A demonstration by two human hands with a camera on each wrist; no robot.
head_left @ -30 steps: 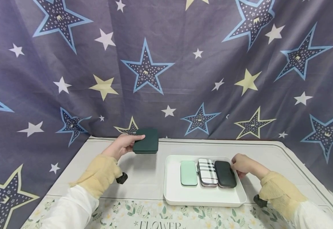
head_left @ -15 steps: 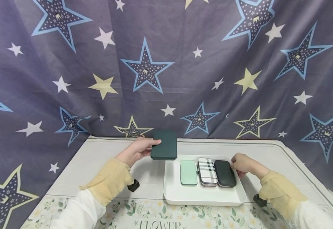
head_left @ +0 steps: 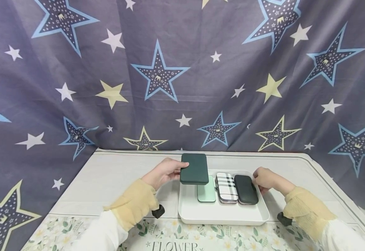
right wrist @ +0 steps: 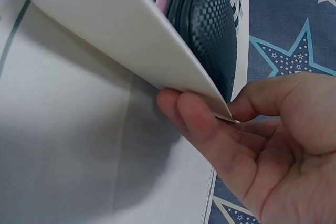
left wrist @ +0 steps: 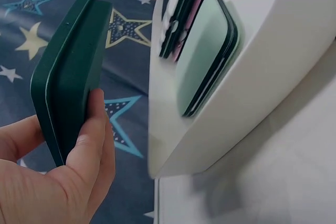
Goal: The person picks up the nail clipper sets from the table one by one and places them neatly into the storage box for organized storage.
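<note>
My left hand holds a dark green flat case by its left side, thumb on top and fingers beneath. The case hangs above the left back corner of a white tray, partly covering a mint green case that lies in the tray. Beside that one lie a plaid case and a black case, whose woven texture shows in the right wrist view. My right hand pinches the tray's right wall between thumb and fingers, close to the black case.
The tray stands on a pale tablecloth with a floral band along the front. Behind the table hangs a dark curtain printed with stars. Each wrist wears a tan wrap with a small black piece attached.
My left hand has carried the dark green case rightward and slightly toward me, from beside the tray to over its left part. The right hand has stayed at the tray's right edge.
</note>
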